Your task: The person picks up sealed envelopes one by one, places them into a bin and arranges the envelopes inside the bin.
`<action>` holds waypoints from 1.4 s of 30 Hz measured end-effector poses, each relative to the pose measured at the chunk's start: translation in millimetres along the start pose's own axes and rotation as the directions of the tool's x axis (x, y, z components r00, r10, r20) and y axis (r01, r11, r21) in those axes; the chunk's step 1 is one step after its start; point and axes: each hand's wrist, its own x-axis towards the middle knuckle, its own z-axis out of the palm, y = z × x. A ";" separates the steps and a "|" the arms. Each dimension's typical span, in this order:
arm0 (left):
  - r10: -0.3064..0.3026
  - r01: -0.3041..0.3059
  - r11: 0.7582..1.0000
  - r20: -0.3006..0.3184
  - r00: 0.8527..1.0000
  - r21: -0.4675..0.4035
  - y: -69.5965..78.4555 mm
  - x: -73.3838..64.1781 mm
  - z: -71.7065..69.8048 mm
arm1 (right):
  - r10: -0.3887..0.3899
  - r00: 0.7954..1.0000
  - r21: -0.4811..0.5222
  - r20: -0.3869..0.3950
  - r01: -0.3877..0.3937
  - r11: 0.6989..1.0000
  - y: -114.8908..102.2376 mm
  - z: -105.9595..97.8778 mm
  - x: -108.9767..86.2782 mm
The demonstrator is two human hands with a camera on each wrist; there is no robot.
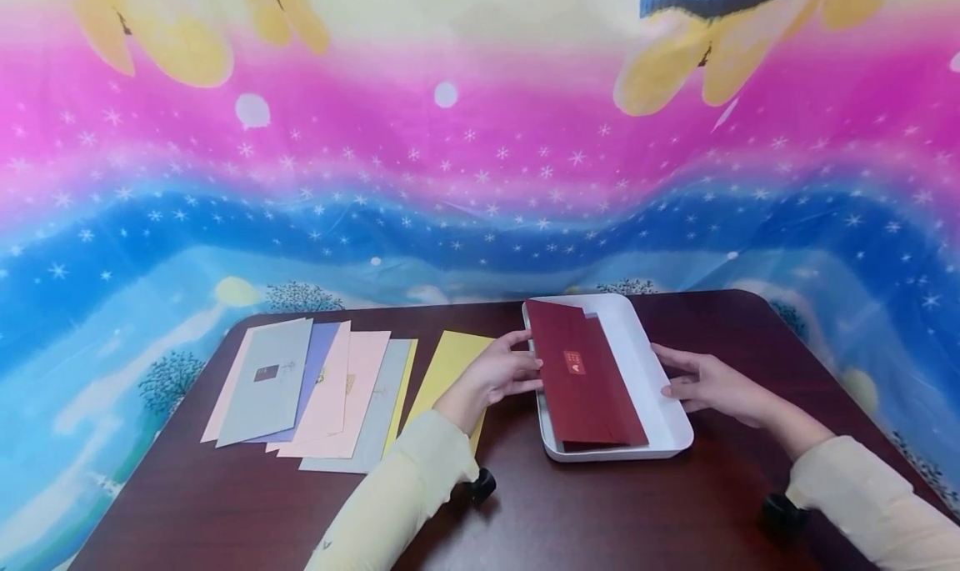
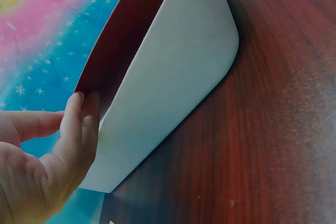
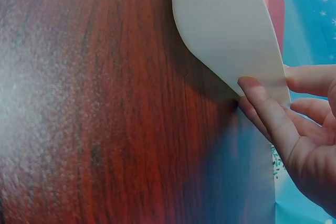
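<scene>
In the head view a dark red folded card [image 1: 592, 388] with a small lighter red emblem lies tilted in a white tray [image 1: 637, 329], its left edge along the tray's left rim. My left hand [image 1: 498, 371] holds the card's left edge, one fingertip over the top face. In the left wrist view, its fingers [image 2: 79, 124] meet the card's edge beside the tray wall. My right hand [image 1: 708, 383] grips the tray's right rim; in the right wrist view, fingers [image 3: 273, 114] press the outer wall while another reaches behind the rim.
Left on the dark wooden table [image 1: 570, 513] several cards and envelopes overlap: a grey one [image 1: 266, 388], a purple one [image 1: 318, 346] and pink ones [image 1: 367, 371]. A yellow envelope [image 1: 442, 371] lies beside my left forearm. A patterned cloth [image 1: 450, 179] hangs behind the table.
</scene>
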 end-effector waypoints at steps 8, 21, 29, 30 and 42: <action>-0.011 0.012 0.996 -0.019 1.000 0.085 6.6 3.1 9.7 | -0.007 1.000 -0.022 0.014 0.008 1.000 -3.0 -0.4 -0.6; 0.072 -0.035 0.957 -0.117 0.991 0.289 7.3 1.0 20.5 | 0.000 1.000 -0.019 0.011 0.001 1.000 -3.9 -0.3 0.9; 0.148 -0.071 0.815 -0.089 0.985 0.575 9.1 -0.6 22.0 | 0.007 1.000 -0.009 0.010 -0.007 1.000 -3.9 0.3 0.8; 0.156 -0.075 0.788 -0.081 0.984 0.611 10.2 -0.8 21.6 | 0.008 1.000 -0.011 0.009 -0.007 1.000 -4.1 0.4 0.8; 0.207 -0.128 0.767 -0.054 0.977 0.629 17.3 -5.0 -3.8 | 0.021 1.000 -0.026 0.008 -0.021 0.999 -3.4 -1.4 1.2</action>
